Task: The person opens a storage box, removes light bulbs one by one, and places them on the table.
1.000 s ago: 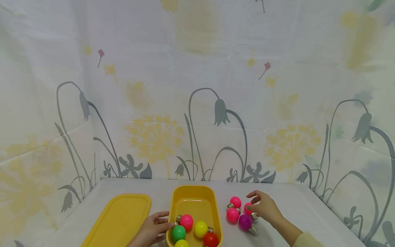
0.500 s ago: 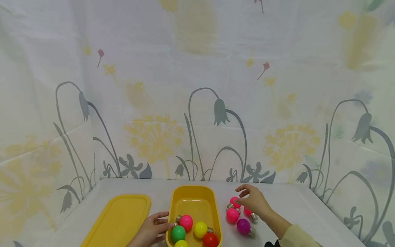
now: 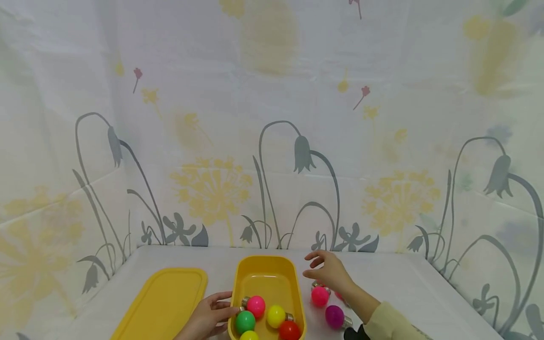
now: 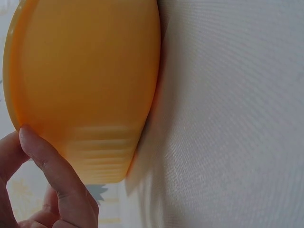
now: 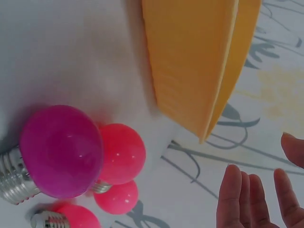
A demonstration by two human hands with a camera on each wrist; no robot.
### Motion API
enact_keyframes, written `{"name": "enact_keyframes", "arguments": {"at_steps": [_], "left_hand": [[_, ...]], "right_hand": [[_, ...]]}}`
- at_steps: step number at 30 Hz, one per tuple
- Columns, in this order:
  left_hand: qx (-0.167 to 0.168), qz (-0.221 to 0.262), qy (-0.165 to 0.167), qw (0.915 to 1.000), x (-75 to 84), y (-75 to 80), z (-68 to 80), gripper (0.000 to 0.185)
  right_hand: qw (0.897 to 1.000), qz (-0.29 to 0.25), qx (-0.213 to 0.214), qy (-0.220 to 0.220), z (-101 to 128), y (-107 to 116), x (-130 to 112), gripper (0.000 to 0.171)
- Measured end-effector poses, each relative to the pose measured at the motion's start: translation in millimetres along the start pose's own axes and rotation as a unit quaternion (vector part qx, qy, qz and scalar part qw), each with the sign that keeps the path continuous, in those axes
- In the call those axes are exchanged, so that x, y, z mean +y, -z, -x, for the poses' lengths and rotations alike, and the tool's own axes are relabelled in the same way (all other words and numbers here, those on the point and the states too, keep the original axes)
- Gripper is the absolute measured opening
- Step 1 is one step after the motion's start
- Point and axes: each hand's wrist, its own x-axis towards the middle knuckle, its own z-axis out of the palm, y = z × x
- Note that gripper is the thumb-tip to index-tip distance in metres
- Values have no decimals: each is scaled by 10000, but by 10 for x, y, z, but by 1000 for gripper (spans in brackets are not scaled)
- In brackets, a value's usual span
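My left hand (image 3: pixel 209 315) pinches the left rim of a yellow plastic box (image 3: pixel 265 259); the left wrist view shows thumb and finger meeting at that edge. Inside the box lie a green light bulb (image 3: pixel 245 322), a pink bulb (image 3: pixel 256 306), a red bulb (image 3: pixel 290 330) and two yellow bulbs (image 3: pixel 276 316). Over the table to the right of the box hovers my right hand (image 3: pixel 331 273), fingers extended and holding nothing. Below it sit a purple bulb (image 3: pixel 335 317) and several pink bulbs (image 5: pixel 121 153), partly hidden by the hand and forearm in the head view.
A flat yellow lid (image 3: pixel 163 297) lies on the white-covered table (image 3: pixel 408 288), left of the box. Behind the table hangs a flower-printed curtain (image 3: pixel 272 94). A small black object (image 3: pixel 356 333) shows beneath the right sleeve.
My right hand has moved left and away from me, passing over the pink bulbs towards the box. The purple bulb has shifted slightly left. My left hand stays at the rim.
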Motion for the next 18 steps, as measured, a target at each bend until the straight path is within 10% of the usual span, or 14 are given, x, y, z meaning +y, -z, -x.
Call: {"name": "enact_keyframes", "arguments": {"at_steps": [18], "left_hand": [[-58,58,66,9999,3,15,3,63]], "right_hand": [[9941,-603,-835,350,-211,-423,-277,32]]}}
